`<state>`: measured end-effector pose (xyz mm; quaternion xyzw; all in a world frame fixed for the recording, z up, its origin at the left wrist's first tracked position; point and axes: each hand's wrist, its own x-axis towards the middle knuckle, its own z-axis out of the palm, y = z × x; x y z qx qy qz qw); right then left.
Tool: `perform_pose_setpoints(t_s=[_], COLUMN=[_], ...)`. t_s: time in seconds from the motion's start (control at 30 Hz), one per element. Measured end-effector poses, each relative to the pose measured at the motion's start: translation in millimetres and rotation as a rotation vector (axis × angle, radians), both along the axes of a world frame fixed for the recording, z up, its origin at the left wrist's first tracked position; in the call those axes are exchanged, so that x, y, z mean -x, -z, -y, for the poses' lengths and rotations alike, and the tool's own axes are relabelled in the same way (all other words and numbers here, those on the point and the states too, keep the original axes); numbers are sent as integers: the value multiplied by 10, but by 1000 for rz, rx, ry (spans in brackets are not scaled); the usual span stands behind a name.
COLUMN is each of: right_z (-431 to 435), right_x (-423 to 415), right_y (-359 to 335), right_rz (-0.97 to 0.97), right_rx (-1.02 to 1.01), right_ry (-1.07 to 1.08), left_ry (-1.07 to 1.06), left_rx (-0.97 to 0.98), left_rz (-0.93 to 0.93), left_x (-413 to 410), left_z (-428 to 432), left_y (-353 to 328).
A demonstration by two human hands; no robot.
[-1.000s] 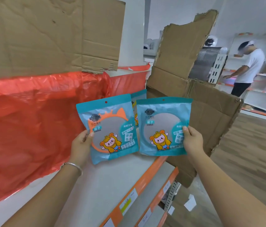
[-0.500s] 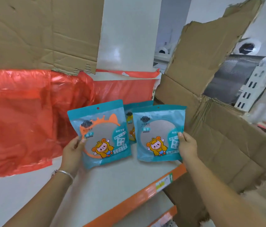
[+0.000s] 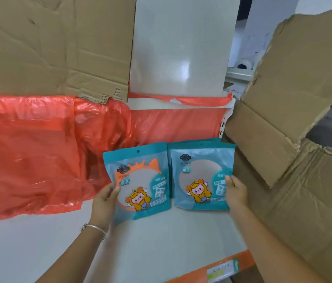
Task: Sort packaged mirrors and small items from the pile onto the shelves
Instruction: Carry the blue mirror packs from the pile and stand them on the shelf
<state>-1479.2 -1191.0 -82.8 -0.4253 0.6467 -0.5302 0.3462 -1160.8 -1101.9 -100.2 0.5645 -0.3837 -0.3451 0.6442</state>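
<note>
Two teal mirror packets with a yellow cartoon figure stand on the white shelf (image 3: 161, 242). My left hand (image 3: 105, 203) grips the left packet (image 3: 138, 180), the one with an orange-rimmed mirror, by its left edge. My right hand (image 3: 236, 193) holds the right packet (image 3: 199, 174) by its right edge, thumb on the front. The right packet stands against the shelf's back, close to the cardboard. Another teal packet shows as a thin edge behind the two.
Red plastic sheeting (image 3: 38, 156) covers the shelf's left and back. A torn cardboard sheet (image 3: 48, 43) hangs above it. A big open cardboard box (image 3: 295, 139) stands at the right. The shelf's orange front strip carries a price label (image 3: 222, 269).
Both hands have carried the packets deeper onto the shelf toward its back. The right packet now covers most of the packet behind. The view has swung left and closer.
</note>
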Motion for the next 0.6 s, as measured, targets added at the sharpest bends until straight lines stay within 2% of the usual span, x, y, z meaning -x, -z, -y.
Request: perform_pose_setpoints(t_s=[0.3, 0.43, 0.6], right_z=[380, 526, 701], right_x=[-85, -46, 65], right_y=[149, 163, 217], right_rz=[17, 3, -61], right_rx=[-47, -55, -82], right_ry=[-41, -49, -40], left_ry=[-58, -148, -230], left_rx=[-42, -38, -31], left_rz=[-9, 131, 69], left_x=[61, 57, 150], left_z=[178, 233, 314], left_y=[28, 81, 128])
